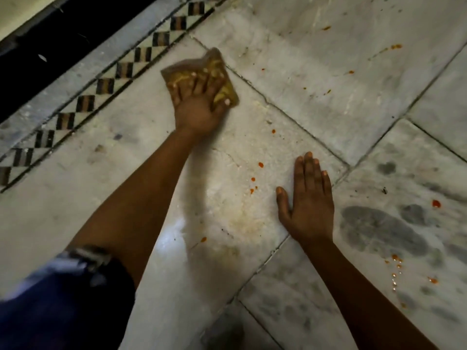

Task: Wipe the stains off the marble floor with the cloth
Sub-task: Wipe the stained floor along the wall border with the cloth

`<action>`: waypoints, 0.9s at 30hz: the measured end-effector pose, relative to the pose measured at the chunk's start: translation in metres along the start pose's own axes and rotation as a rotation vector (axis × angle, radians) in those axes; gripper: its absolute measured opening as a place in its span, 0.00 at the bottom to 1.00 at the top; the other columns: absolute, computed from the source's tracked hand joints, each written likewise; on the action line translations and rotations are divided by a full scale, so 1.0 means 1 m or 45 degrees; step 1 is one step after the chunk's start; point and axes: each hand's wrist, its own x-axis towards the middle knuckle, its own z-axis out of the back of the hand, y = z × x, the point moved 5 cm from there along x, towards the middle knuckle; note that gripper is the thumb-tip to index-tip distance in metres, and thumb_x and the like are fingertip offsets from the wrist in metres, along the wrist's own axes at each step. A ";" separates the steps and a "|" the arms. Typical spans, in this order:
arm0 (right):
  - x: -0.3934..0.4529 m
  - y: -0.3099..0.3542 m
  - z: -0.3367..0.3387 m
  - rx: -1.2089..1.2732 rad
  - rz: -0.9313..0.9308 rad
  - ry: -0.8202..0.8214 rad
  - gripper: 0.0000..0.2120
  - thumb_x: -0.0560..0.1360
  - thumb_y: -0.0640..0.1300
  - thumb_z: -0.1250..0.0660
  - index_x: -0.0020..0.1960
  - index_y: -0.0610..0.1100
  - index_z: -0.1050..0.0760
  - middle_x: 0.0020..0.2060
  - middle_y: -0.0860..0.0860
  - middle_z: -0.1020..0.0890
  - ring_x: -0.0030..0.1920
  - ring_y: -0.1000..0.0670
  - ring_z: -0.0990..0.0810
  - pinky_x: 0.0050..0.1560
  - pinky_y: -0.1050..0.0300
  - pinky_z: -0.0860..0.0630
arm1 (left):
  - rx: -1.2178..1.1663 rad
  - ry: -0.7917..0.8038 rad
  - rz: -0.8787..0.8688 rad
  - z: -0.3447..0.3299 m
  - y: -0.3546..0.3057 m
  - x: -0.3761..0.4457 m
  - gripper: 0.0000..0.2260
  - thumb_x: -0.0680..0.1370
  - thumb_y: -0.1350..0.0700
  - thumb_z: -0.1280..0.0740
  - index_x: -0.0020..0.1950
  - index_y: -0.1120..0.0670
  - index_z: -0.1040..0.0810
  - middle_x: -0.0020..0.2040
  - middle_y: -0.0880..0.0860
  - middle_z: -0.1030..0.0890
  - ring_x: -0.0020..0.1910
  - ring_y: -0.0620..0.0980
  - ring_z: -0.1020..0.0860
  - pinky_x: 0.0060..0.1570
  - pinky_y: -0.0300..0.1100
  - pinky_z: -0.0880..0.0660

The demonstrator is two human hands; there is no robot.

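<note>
Left hand [199, 107] presses a crumpled yellow-brown cloth [217, 63] onto the pale grey marble floor [328, 102] near a chequered border strip [106, 79], fingers spread wide; right hand [307, 200] lies flat, fingers straight, bracing; orange-red stains [260, 164] dot the slab between the 2 hands; firm, overlapping strokes toward them should serve best.

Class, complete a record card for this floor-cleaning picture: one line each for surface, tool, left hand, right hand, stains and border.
surface: marble floor, pale grey slabs with dark joints
tool: cloth, yellowish, lying on the floor
left: left hand presses on the cloth with spread fingers
right: right hand lies flat on the floor, holding nothing
stains: orange-red stains, several unwiped, some between the hands
border: checkered inlay strip, left of the cloth
</note>
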 end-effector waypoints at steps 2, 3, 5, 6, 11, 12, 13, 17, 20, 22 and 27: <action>0.001 0.000 0.001 0.011 -0.008 0.004 0.32 0.77 0.55 0.49 0.75 0.38 0.45 0.74 0.41 0.42 0.75 0.44 0.45 0.73 0.51 0.50 | 0.020 -0.033 -0.187 -0.004 -0.010 -0.045 0.29 0.76 0.36 0.53 0.75 0.43 0.44 0.77 0.52 0.45 0.76 0.55 0.49 0.71 0.55 0.58; 0.001 0.000 0.002 0.016 -0.011 0.005 0.32 0.77 0.55 0.49 0.75 0.38 0.45 0.74 0.41 0.42 0.74 0.44 0.44 0.73 0.50 0.50 | 0.029 -0.039 -0.238 -0.006 -0.006 -0.069 0.29 0.75 0.35 0.54 0.75 0.42 0.43 0.77 0.51 0.43 0.76 0.54 0.48 0.71 0.54 0.57; 0.000 0.000 0.000 0.011 -0.012 0.008 0.32 0.77 0.55 0.49 0.75 0.38 0.45 0.74 0.41 0.42 0.74 0.44 0.44 0.73 0.50 0.50 | 0.058 -0.038 -0.218 -0.008 0.017 -0.099 0.29 0.74 0.34 0.53 0.75 0.41 0.43 0.76 0.50 0.42 0.76 0.54 0.46 0.71 0.55 0.55; 0.000 -0.001 0.000 0.010 -0.015 0.008 0.32 0.77 0.55 0.49 0.75 0.38 0.45 0.74 0.41 0.42 0.75 0.44 0.44 0.73 0.50 0.50 | 0.073 -0.041 -0.147 -0.007 0.032 -0.099 0.29 0.75 0.34 0.53 0.75 0.41 0.44 0.77 0.49 0.43 0.76 0.53 0.47 0.71 0.56 0.55; 0.000 -0.001 -0.001 0.025 -0.017 -0.005 0.32 0.77 0.56 0.49 0.75 0.39 0.46 0.75 0.42 0.43 0.75 0.46 0.45 0.74 0.51 0.51 | -0.006 -0.098 0.257 0.005 0.041 -0.012 0.29 0.78 0.35 0.52 0.77 0.44 0.51 0.78 0.51 0.52 0.76 0.55 0.55 0.71 0.61 0.60; 0.000 -0.001 -0.001 0.025 -0.016 -0.010 0.32 0.77 0.56 0.49 0.75 0.39 0.46 0.75 0.42 0.43 0.75 0.45 0.45 0.74 0.51 0.51 | -0.018 -0.082 0.253 0.003 0.027 0.003 0.28 0.79 0.36 0.52 0.77 0.44 0.51 0.78 0.52 0.53 0.76 0.56 0.56 0.71 0.62 0.61; 0.000 -0.001 -0.001 0.024 -0.013 -0.012 0.32 0.77 0.56 0.49 0.75 0.39 0.46 0.74 0.42 0.42 0.75 0.45 0.45 0.73 0.51 0.51 | -0.026 -0.066 0.219 0.000 0.010 0.011 0.28 0.79 0.37 0.52 0.77 0.43 0.52 0.78 0.52 0.53 0.76 0.56 0.56 0.70 0.62 0.62; -0.001 -0.001 0.000 0.014 -0.002 -0.011 0.32 0.76 0.56 0.49 0.75 0.38 0.45 0.74 0.41 0.41 0.74 0.44 0.43 0.73 0.50 0.50 | 0.051 -0.031 -0.152 -0.023 -0.056 -0.036 0.29 0.76 0.35 0.55 0.76 0.42 0.48 0.78 0.51 0.49 0.76 0.55 0.53 0.71 0.59 0.60; -0.001 -0.001 -0.001 0.043 -0.005 -0.028 0.32 0.77 0.55 0.49 0.75 0.38 0.44 0.74 0.41 0.41 0.74 0.44 0.43 0.73 0.50 0.48 | 0.069 -0.026 -0.377 -0.030 -0.063 -0.099 0.29 0.74 0.34 0.56 0.75 0.40 0.46 0.77 0.49 0.45 0.76 0.54 0.50 0.71 0.58 0.58; -0.002 -0.002 -0.001 0.050 -0.003 -0.038 0.32 0.77 0.55 0.49 0.75 0.38 0.45 0.74 0.41 0.41 0.74 0.44 0.43 0.73 0.50 0.49 | 0.067 -0.010 -0.354 -0.028 -0.044 -0.116 0.28 0.74 0.34 0.54 0.74 0.39 0.45 0.77 0.49 0.44 0.76 0.53 0.49 0.71 0.57 0.57; -0.004 -0.003 -0.001 0.036 0.006 -0.012 0.32 0.77 0.56 0.52 0.75 0.38 0.46 0.74 0.41 0.42 0.75 0.44 0.44 0.73 0.51 0.52 | -0.058 0.032 0.009 -0.019 -0.048 -0.052 0.26 0.78 0.36 0.50 0.75 0.40 0.47 0.78 0.49 0.51 0.76 0.53 0.56 0.70 0.59 0.61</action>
